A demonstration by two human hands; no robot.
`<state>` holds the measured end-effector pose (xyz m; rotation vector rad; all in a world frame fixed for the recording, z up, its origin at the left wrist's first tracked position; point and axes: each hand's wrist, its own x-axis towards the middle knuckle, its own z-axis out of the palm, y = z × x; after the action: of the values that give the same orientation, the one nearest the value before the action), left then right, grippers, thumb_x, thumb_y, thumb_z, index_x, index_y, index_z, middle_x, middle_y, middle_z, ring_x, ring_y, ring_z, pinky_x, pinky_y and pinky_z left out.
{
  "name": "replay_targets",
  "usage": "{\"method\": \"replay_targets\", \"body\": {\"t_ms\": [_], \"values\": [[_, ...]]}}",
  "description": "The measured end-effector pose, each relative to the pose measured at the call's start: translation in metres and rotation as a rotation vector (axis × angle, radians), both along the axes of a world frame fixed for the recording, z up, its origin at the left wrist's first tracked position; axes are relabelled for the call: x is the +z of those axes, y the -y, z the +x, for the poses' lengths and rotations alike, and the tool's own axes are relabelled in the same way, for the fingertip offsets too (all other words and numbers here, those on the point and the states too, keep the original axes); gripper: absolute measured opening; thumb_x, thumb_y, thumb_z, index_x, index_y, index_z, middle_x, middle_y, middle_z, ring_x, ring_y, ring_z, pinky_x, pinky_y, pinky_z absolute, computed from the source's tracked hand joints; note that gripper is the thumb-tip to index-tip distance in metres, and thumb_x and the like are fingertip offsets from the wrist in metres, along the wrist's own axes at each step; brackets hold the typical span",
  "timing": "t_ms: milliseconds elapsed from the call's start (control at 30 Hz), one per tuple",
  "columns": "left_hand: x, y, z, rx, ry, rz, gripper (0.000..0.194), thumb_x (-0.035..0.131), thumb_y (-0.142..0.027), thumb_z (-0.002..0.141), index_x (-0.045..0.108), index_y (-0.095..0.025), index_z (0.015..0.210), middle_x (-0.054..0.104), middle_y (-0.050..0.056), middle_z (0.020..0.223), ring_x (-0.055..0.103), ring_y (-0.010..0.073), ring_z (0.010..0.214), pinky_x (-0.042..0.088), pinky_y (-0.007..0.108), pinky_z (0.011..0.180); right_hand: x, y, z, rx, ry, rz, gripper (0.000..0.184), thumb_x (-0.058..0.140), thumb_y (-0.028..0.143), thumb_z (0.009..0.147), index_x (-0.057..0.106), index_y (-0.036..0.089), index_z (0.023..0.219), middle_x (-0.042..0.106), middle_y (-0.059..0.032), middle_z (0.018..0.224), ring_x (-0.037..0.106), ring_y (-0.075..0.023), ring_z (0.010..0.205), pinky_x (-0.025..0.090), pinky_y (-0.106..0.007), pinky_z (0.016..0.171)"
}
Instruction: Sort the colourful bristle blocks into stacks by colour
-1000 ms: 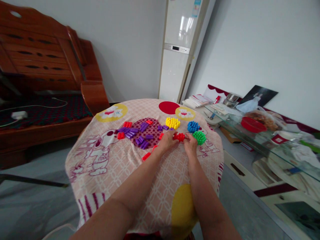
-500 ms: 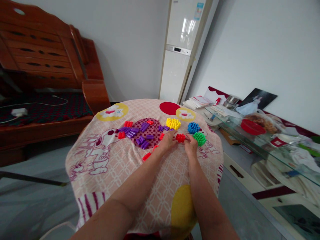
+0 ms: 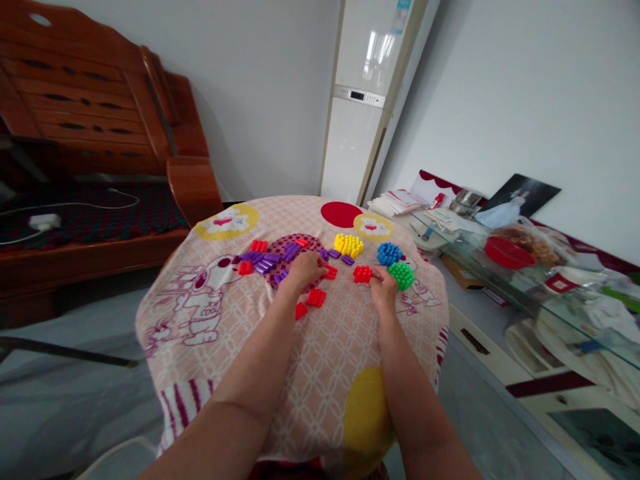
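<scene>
My left hand (image 3: 306,268) is over the patterned middle of the cloth, its fingers bent down and closed. Its fingertips are beside loose red plastic pieces (image 3: 329,272); what they pinch, if anything, is hidden. My right hand (image 3: 384,288) has its thumb and fingers pressed together at the right end of a group of small red plastic pieces (image 3: 363,274) standing close together. Touching or just beside that hand is a green cluster (image 3: 401,275) of knobby pieces. A blue cluster (image 3: 389,253) and a yellow cluster (image 3: 349,245) stand farther back. Several purple pieces (image 3: 265,263) lie left.
More red pieces (image 3: 315,297) lie nearer me, left of my forearms. A patterned cloth (image 3: 320,373) covers the round table. At right stands a glass-topped cabinet (image 3: 540,313) with papers, a red bowl (image 3: 507,253) and bags. A wooden bench (image 3: 100,133) is at left.
My left hand has left the red group and moved left to the loose red pieces, uncovering red pieces near the front. My right hand stays at the red group.
</scene>
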<state>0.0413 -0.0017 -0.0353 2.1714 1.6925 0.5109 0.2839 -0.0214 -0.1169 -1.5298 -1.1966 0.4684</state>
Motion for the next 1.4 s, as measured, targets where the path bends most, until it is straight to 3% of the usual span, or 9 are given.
{"method": "replay_targets", "body": {"t_ms": [133,233,367,567,800,1000,1233,1400], "values": [[0.007,0.005,-0.012,-0.231,-0.034,-0.257,0.012,0.075,-0.026,0.065,0.069,-0.017,0.071,0.065,0.000,0.060,0.059,0.0145,0.057,0.042,0.021,0.054,-0.002,-0.002,0.001,0.005,-0.003,0.004,0.057,0.049,0.024,0.067,0.069,0.010,0.119,0.076,-0.0107,0.099,0.071,-0.0215,0.079,0.059,-0.036,0.078],[0.007,0.011,-0.011,-0.305,-0.117,-0.258,0.026,0.084,-0.023,0.052,0.067,-0.018,0.071,0.066,-0.002,0.064,0.059,0.0145,0.060,0.040,0.020,0.053,-0.002,-0.002,0.001,-0.001,-0.010,-0.002,0.057,0.050,0.025,0.067,0.069,0.011,0.119,0.076,-0.0105,0.099,0.072,-0.0219,0.080,0.059,-0.036,0.078],[0.004,0.016,-0.001,-0.324,-0.134,-0.222,0.041,0.081,-0.011,0.047,0.068,-0.020,0.085,0.071,-0.001,0.079,0.064,0.0172,0.073,0.043,0.021,0.060,-0.001,-0.001,-0.001,0.001,-0.068,-0.020,0.058,0.050,0.025,0.067,0.068,0.011,0.121,0.075,-0.0108,0.100,0.072,-0.0222,0.079,0.060,-0.033,0.069],[0.001,0.020,0.024,-0.262,0.043,0.014,0.039,0.069,-0.012,0.068,0.066,-0.016,0.107,0.072,0.006,0.099,0.066,0.0185,0.087,0.048,0.024,0.074,-0.004,-0.004,0.001,-0.015,-0.024,-0.024,0.056,0.051,0.026,0.067,0.069,0.012,0.119,0.076,-0.0101,0.099,0.072,-0.0227,0.083,0.059,-0.036,0.078],[-0.016,0.019,0.059,-0.183,0.134,0.073,0.010,0.065,-0.017,0.077,0.073,-0.014,0.083,0.073,0.006,0.083,0.066,0.0175,0.079,0.050,0.026,0.076,-0.004,-0.004,0.002,0.000,0.000,-0.021,0.054,0.051,0.026,0.069,0.069,0.013,0.118,0.076,-0.0097,0.101,0.072,-0.0226,0.085,0.059,-0.037,0.083],[-0.018,0.019,0.068,-0.093,0.296,0.111,0.024,0.054,-0.026,0.090,0.075,-0.015,0.089,0.076,0.006,0.086,0.068,0.0165,0.079,0.050,0.024,0.074,0.001,-0.001,-0.001,-0.001,-0.010,-0.010,0.052,0.050,0.023,0.069,0.070,0.014,0.116,0.076,-0.0091,0.102,0.072,-0.0209,0.080,0.059,-0.036,0.079],[-0.021,0.015,0.064,-0.105,0.291,0.104,0.021,0.059,-0.022,0.085,0.073,-0.015,0.099,0.075,0.007,0.099,0.069,0.0166,0.083,0.051,0.024,0.074,0.013,0.005,-0.005,-0.020,0.008,-0.013,0.047,0.052,0.022,0.067,0.074,0.015,0.108,0.077,-0.0081,0.095,0.072,-0.0230,0.084,0.059,-0.035,0.081],[-0.019,0.018,0.064,-0.237,0.244,0.138,0.035,0.075,-0.026,0.072,0.069,-0.014,0.104,0.072,0.008,0.099,0.067,0.0181,0.082,0.052,0.027,0.076,0.016,0.008,-0.007,-0.023,0.002,-0.007,0.048,0.050,0.021,0.067,0.074,0.013,0.108,0.077,-0.0101,0.094,0.073,-0.0248,0.087,0.059,-0.036,0.082]]}}
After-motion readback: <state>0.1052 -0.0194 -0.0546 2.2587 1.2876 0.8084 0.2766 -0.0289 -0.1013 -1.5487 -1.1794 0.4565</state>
